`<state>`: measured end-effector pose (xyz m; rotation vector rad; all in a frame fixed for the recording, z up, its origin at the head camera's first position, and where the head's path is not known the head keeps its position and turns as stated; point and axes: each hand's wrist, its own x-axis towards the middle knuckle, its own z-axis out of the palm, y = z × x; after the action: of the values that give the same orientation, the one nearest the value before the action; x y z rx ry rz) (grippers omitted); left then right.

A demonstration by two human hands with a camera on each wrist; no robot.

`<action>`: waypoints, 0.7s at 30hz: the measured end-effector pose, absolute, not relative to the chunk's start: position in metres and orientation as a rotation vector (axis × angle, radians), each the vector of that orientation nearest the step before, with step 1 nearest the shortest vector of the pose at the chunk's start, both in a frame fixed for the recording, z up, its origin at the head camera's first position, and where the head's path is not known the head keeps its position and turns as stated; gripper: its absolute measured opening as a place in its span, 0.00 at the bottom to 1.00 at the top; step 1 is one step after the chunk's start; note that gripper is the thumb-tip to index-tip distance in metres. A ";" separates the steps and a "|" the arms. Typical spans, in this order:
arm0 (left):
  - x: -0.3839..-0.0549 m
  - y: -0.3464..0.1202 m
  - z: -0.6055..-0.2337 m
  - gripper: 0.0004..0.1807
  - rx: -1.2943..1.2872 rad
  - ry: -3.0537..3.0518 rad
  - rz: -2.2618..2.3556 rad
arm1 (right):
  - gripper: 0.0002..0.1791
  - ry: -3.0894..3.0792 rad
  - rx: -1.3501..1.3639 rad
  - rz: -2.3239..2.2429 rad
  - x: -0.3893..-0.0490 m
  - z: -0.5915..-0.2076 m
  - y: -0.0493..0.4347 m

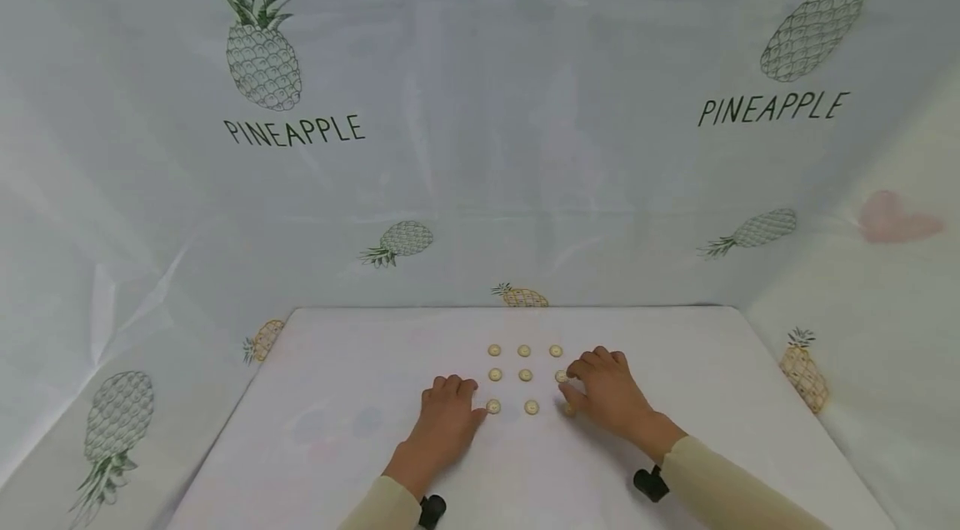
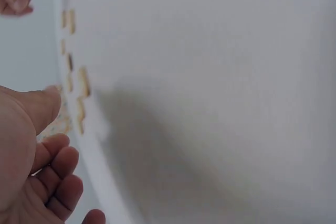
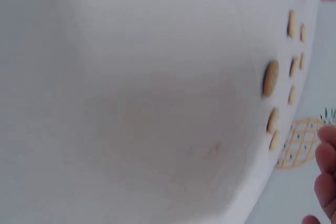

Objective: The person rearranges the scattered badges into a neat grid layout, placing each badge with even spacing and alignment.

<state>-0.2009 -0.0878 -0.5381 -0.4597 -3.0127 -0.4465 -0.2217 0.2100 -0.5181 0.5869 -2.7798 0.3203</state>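
Observation:
Small round tan discs [image 1: 526, 375] with marks on their tops lie flat on the white table in three rows of three. My left hand [image 1: 448, 413] hovers at the left side of the rows, thumb tip close to the near-left disc [image 1: 492, 406]. Its loosely bent fingers [image 2: 65, 161] hold nothing. Over the right column is my right hand [image 1: 609, 393], thumb and fingertips right by the middle-right disc [image 1: 561, 377]. The hand partly covers the near-right disc [image 1: 570, 410], seen whole in the right wrist view [image 3: 270, 78]. No disc is between its relaxed fingers.
The white table [image 1: 337, 380] has its far edge just behind the rows. Around it hangs a pale sheet [image 1: 480, 138] printed with pineapples and lettering. A black wrist device [image 1: 651, 483] sits by the right sleeve, another [image 1: 432, 511] by the left.

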 end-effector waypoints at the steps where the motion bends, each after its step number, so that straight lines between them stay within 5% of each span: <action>1: -0.200 -0.094 -0.537 0.26 -0.443 -3.001 -0.457 | 0.11 -2.766 0.554 0.341 -0.221 -0.517 0.212; 13: -0.165 -0.167 -0.531 0.33 -0.220 -2.914 -0.536 | 0.22 -2.697 0.336 0.350 -0.198 -0.519 0.249; 21: -0.150 -0.180 -0.536 0.48 -0.179 -3.023 -0.460 | 0.36 -2.712 0.314 0.256 -0.174 -0.527 0.265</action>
<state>-0.1499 -0.1802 -0.5358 -0.1785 -3.0231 -0.4596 -0.1742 0.2652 -0.5269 0.3138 -2.7122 0.2560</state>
